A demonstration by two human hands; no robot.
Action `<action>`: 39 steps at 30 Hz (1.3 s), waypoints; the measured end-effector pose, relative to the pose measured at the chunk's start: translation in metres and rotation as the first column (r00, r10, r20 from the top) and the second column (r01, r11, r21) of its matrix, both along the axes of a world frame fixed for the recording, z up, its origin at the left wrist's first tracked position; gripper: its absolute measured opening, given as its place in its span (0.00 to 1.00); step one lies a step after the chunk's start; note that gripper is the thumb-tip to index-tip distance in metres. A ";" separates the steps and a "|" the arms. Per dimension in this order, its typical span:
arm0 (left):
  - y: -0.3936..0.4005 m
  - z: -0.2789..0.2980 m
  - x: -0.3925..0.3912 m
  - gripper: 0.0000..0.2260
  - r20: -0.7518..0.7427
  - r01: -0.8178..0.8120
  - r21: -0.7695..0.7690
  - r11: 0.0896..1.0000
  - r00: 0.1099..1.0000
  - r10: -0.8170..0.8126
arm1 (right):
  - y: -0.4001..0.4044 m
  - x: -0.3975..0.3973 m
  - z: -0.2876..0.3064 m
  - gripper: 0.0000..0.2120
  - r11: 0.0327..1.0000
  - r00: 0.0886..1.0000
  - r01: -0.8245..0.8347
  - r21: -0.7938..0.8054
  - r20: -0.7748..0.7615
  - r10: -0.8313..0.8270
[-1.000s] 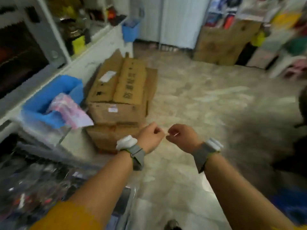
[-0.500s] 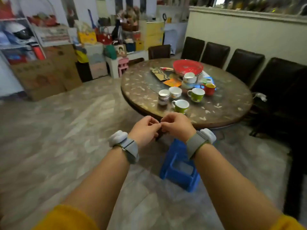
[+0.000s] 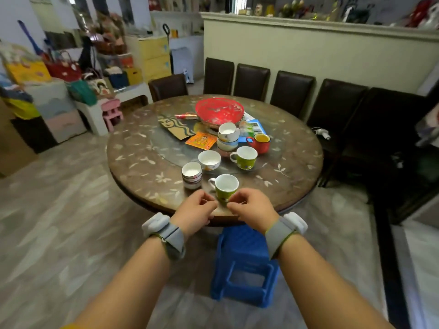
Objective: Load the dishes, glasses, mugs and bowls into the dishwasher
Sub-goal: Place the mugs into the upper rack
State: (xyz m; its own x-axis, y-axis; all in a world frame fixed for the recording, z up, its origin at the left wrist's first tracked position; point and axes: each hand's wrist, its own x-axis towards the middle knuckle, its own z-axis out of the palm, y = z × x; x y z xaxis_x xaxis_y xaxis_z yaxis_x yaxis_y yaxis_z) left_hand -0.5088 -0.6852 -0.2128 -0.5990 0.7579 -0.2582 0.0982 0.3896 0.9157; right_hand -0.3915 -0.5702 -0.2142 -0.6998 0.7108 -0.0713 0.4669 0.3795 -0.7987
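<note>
Green mug (image 3: 225, 187) upright on table (image 3: 142, 160), between curled fingers (image 3: 209, 203).

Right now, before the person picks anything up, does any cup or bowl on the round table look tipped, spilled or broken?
Nothing stands out. The near green mug, the far green mug, the red mug and the white bowl stacks all stand upright on the round brown table; no spill or breakage shows.

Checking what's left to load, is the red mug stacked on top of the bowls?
No, the red mug stands on the table beside the stack of bowls.
</note>
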 end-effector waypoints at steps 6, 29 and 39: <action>0.058 -0.014 -0.088 0.04 -0.014 0.059 -0.029 0.998 0.998 -0.059 | 0.052 -0.073 -0.007 0.10 0.994 0.989 0.113 0.008 0.097 -0.113; 0.252 -0.114 -0.193 0.22 -0.250 0.248 -0.545 0.801 0.864 -0.437 | 0.226 -0.185 -0.167 0.50 0.996 0.864 -0.093 -0.012 0.496 0.087; 0.335 -0.079 -0.234 0.11 -0.133 0.324 -0.307 0.895 0.916 -0.377 | 0.320 -0.178 -0.096 0.53 0.946 0.961 -0.068 -0.316 0.233 0.147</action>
